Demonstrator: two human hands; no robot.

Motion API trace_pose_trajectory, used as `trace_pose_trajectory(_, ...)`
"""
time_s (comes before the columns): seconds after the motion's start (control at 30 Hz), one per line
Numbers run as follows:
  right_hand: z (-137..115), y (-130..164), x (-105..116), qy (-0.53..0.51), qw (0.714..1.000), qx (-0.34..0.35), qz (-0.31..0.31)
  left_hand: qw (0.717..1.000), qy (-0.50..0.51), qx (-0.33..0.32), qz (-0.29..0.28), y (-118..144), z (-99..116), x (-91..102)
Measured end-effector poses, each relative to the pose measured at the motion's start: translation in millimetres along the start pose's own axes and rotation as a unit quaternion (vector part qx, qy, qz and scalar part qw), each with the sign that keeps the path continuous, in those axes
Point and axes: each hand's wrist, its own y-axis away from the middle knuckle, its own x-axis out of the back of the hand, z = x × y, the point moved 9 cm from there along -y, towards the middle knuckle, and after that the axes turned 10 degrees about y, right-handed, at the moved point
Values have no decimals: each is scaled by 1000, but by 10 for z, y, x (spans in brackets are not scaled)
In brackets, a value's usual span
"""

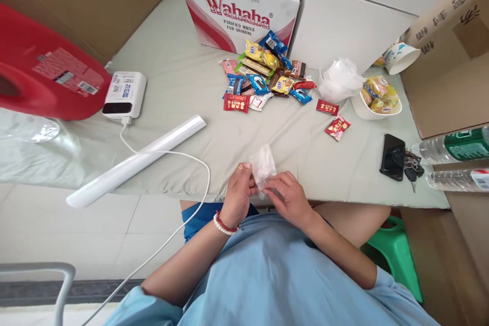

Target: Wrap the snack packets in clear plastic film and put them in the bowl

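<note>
A small clear plastic bag is held up at the near edge of the covered table, between my two hands. My left hand pinches its left side, thumb against fingers. On the other side my right hand grips the bag's lower right part with the fingertips. The bag looks crumpled and thin; I cannot make out anything inside it. Beyond it lies a pile of wrapped snacks in blue, yellow, red and pink. Two red snack packets lie apart, right of the pile.
A white bowl of yellow packets and a crumpled white bag are at the right, with a phone, keys and bottles. Leftward are a white tube, a cabled white device and a red jug. Boxes stand behind.
</note>
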Motion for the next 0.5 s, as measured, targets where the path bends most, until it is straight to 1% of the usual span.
trace_pose_trajectory(0.1,271,-38,20,-94,993,-68,-14,999,34,22,-25,22,-45,-49)
trace_pose_trajectory(0.2,442,-33,58,-167,978,-119,-24,998,3,28,-47,47,-115,-59)
trace_pose_trajectory(0.27,482,-18,56,-183,973,-135,-30,997,-46,21,-63,55,-154,-69)
trace_pose_trajectory(0.37,483,7,11,-190,970,-146,-49,993,-98,2,-71,44,-168,-79)
trace_pose_trajectory(0.43,502,24,11,-204,965,-160,-50,991,-110,-4,-76,28,-154,-89)
trace_pose_trajectory(0.5,562,51,46,-231,954,-188,-39,991,-109,-9,-77,11,-125,-85)
